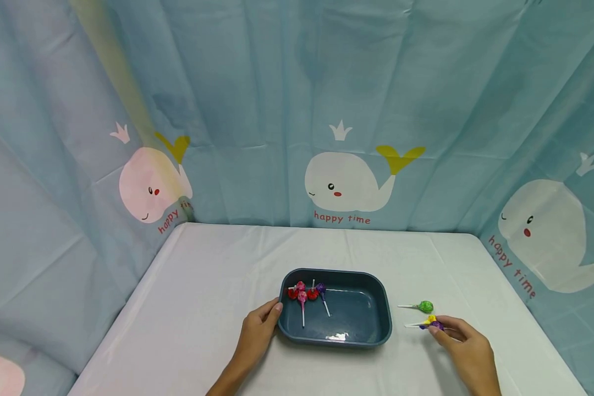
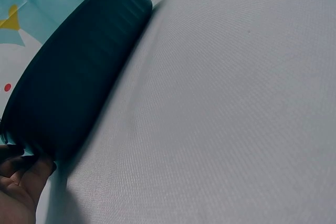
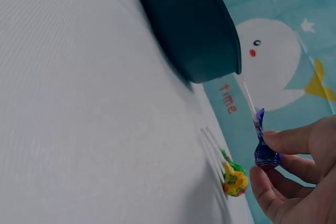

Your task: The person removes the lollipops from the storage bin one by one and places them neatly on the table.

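A dark blue rectangular tray [image 1: 334,342] stands on the white-covered table. My left hand [image 1: 256,334] holds its left end, the fingers at the rim and side wall; in the left wrist view this hand [image 2: 23,184] is at the lower corner. Right of the tray, my right hand [image 1: 467,346] pinches a purple-wrapped lollipop [image 3: 266,153] by its candy between thumb and fingers, stick pointing toward the tray. Past it lie a yellow lollipop [image 3: 234,181] and a green lollipop [image 1: 425,307] on the cloth.
Inside the tray, at its left side, lie several lollipops, among them a pink lollipop [image 1: 302,297], a red lollipop [image 1: 312,295] and a purple lollipop [image 1: 320,288]. A blue curtain [image 1: 257,110] with printed whales hangs behind and beside the table [image 1: 193,308].
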`<state>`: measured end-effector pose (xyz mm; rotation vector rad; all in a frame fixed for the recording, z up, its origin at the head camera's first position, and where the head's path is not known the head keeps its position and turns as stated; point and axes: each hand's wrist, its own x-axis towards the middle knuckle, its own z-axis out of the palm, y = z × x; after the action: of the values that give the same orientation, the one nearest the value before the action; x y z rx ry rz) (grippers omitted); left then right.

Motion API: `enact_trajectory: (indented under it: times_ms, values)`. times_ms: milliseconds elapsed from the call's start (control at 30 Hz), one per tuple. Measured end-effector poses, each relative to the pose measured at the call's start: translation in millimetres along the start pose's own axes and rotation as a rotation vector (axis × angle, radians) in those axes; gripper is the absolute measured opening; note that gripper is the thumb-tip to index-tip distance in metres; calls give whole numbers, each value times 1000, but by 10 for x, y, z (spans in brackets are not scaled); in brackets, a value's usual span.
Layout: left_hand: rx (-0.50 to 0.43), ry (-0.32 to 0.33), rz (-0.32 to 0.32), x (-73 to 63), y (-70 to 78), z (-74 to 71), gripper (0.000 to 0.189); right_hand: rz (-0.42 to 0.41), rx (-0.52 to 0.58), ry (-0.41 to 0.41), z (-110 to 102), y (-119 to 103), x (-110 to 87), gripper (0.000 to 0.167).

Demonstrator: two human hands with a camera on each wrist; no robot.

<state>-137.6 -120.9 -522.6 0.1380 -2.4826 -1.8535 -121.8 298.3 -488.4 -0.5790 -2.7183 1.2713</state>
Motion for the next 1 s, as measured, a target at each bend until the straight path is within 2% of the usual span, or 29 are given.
enact_trajectory:
  times_ms: [333, 767, 1000]
  values:
    - [20, 0, -4, -2, -2, 3, 49, 47, -37, -26, 27, 132, 68, 50]
    - [4, -3, -3, 2, -1, -4, 48, 24, -116, -43, 33, 248, 122, 45]
    - [18, 5, 0, 4, -10, 5, 48, 16, -131, -23, 80, 243, 123, 42]
